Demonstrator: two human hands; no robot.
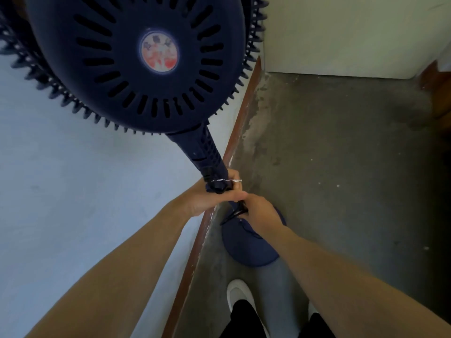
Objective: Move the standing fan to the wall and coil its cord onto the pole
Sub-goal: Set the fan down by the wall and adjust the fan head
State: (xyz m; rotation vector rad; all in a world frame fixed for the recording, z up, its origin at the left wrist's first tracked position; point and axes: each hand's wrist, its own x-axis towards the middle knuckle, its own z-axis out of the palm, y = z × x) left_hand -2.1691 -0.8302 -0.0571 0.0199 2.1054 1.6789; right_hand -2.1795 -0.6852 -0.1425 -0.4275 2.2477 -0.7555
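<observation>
The dark blue standing fan's motor housing (136, 64) fills the upper left, close to my head. Its pole (207, 152) runs down to a round blue base (246, 250) on the concrete floor, right beside the pale blue wall (61, 191). My left hand (210, 198) grips the pole at a black knob, where a thin white tie crosses it. My right hand (261, 213) sits just below, closed on a loop of the black cord (234, 213) against the pole. The rest of the cord is hidden.
A red-brown skirting strip (214, 215) runs along the foot of the blue wall. A white wall (341, 32) closes the far end. My white shoe (239, 296) stands just behind the fan base. A brown object (436, 93) sits at the right edge.
</observation>
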